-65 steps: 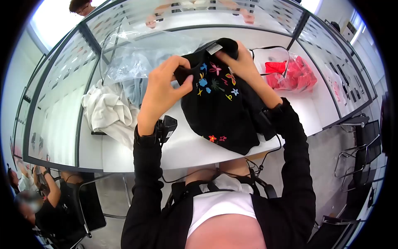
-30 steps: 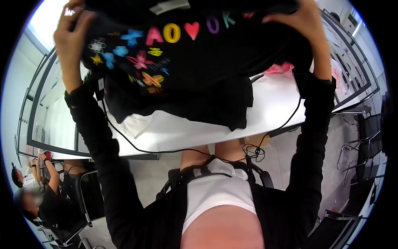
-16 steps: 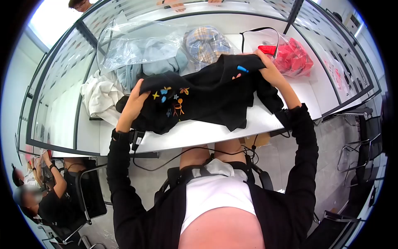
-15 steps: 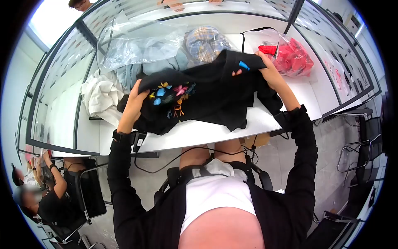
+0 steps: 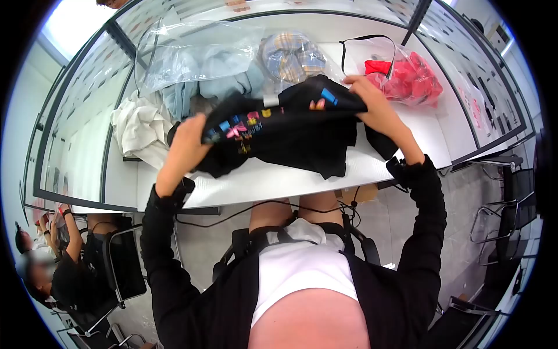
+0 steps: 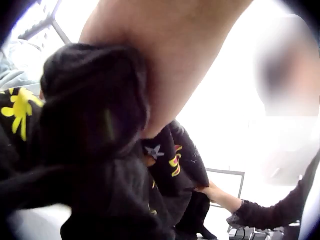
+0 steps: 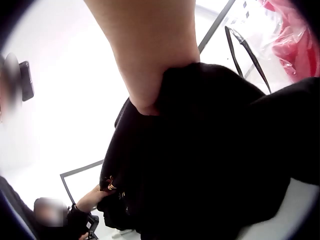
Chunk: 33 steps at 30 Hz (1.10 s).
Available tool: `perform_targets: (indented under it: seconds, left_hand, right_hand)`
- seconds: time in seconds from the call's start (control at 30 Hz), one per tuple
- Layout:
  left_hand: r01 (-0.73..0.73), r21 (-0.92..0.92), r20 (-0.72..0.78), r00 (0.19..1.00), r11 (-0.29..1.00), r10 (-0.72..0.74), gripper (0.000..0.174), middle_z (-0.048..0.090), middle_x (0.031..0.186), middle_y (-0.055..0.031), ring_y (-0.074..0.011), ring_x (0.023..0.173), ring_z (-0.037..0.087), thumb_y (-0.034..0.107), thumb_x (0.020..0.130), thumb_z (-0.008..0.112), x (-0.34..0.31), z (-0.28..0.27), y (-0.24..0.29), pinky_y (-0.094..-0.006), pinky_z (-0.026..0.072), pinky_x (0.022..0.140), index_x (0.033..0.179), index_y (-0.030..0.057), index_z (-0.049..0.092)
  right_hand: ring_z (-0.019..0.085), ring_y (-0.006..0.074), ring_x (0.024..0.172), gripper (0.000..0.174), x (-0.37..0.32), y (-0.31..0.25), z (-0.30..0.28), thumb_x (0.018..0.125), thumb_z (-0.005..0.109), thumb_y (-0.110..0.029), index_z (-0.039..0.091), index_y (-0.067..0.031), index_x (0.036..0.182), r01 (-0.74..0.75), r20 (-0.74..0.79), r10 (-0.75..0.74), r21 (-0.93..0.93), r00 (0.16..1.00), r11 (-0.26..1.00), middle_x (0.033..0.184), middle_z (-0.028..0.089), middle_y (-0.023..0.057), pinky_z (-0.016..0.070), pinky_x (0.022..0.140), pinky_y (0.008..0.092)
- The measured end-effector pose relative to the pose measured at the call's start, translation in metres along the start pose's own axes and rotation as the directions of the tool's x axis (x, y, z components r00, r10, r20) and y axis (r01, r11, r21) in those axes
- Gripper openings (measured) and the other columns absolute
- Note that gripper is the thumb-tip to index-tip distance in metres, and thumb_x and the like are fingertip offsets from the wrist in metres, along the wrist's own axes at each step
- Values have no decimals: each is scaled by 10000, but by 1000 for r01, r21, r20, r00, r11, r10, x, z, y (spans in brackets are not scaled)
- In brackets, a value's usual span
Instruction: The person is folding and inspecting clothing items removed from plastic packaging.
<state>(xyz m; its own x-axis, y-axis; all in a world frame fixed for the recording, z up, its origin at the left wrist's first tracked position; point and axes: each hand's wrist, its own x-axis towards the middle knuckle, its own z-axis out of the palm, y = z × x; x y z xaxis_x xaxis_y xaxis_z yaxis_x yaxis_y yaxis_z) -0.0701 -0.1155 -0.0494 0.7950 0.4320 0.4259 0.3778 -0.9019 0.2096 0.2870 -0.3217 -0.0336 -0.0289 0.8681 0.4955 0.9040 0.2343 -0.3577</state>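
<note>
The black garment [image 5: 308,136] is partly spread over the table [image 5: 256,187], the left hand [image 5: 185,148] and right hand [image 5: 381,110] each with a closed grip on the cloth, but it hangs in loose folds, not yet flat.

Bright white light floods the head view, harshest at the window-like glare [image 5: 72,32] toward 10 o'clock; the tabletop [image 5: 261,189] carries soft shadows and the clear bag [image 5: 197,67] glints. Fisheye curves the black-rimmed edges, motion smears the black garment [image 5: 302,139], and the wrist views blow out, left toward 3 o'clock, right toward 9.
</note>
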Motion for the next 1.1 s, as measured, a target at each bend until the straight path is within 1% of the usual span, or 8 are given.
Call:
perform_targets:
  seconds: [0.1, 0.2, 0.3, 0.37, 0.5, 0.63, 0.77, 1.1]
  left_hand:
    - [171, -258, -92, 975, 951, -200, 532, 552, 1111, -213, -338, 1035, 536, 16, 754, 588, 11, 0, -30, -365, 426, 860, 1255, 1, 409]
    - [216, -875, 18, 909, 434, -415, 436, 573, 1108, -71, -151, 949, 556, 5, 856, 482, 43, -24, -3, -264, 446, 858, 1288, 12, 427]
    - [131, -762, -62, 960, 634, -273, 409, 591, 1071, -76, -134, 922, 576, 56, 840, 534, 52, -49, -11, -238, 476, 783, 1242, 7, 474]
    - [121, -646, -5, 987, 754, -163, 523, 604, 1067, -106, -149, 944, 584, 165, 764, 670, 53, -69, -6, -264, 481, 773, 1215, -24, 484]
    - [-47, -38, 181, 982, 998, 53, 520, 624, 932, -202, -353, 824, 609, 205, 644, 728, 51, -76, 12, -401, 466, 736, 1102, 31, 553]
    - [133, 304, -53, 991, 944, -122, 262, 614, 814, -164, -373, 818, 573, 121, 661, 663, 52, -72, 15, -448, 446, 671, 904, 70, 582]
    - [-59, 282, -536, 818, 958, 209, 338, 585, 819, -119, -349, 812, 559, -16, 646, 629, 52, -95, 23, -401, 450, 696, 956, 92, 547]
    - [24, 519, -750, 493, 855, 441, 427, 649, 926, -127, -188, 779, 606, 131, 698, 713, 13, -240, 82, -284, 480, 701, 1079, 1, 570]
  right_hand:
    - [515, 258, 1096, 377, 14, -10, -8, 765, 527, 22, 491, 39, 1140, -279, -68, 295, 184, 953, 943, 1168, 544, 155, 386, 933, 320]
    - [535, 173, 997, 364, 38, -11, -7, 817, 515, -39, 489, 33, 1172, -371, -8, 561, 742, 828, 558, 1071, 586, 99, 398, 903, 286]
    - [539, 162, 989, 464, 47, -25, -37, 779, 636, -170, 495, 31, 1173, -390, 202, 344, 643, 917, 660, 1071, 585, 104, 423, 869, 298]
    - [609, 260, 852, 640, 48, -32, -43, 613, 784, -267, 511, -16, 1135, 153, 42, -164, 192, 986, 969, 952, 624, 150, 469, 780, 329]
    - [567, 366, 796, 523, 50, -25, -56, 605, 751, -167, 519, -99, 1068, -2, 140, 87, -515, 986, 857, 782, 605, 154, 454, 702, 396]
    - [574, 333, 815, 343, 49, -17, -54, 646, 616, -6, 548, -87, 972, 1, -195, -137, -570, 971, 822, 813, 583, 107, 462, 672, 369]
    - [561, 378, 902, 413, 54, -23, -71, 658, 536, 92, 528, -84, 1032, 158, -468, -326, -363, 821, 918, 940, 601, 131, 467, 750, 350]
    - [579, 147, 832, 344, 42, -138, -194, 694, 661, -96, 558, 34, 995, 139, -642, -562, -586, 521, 798, 892, 629, 83, 451, 760, 278]
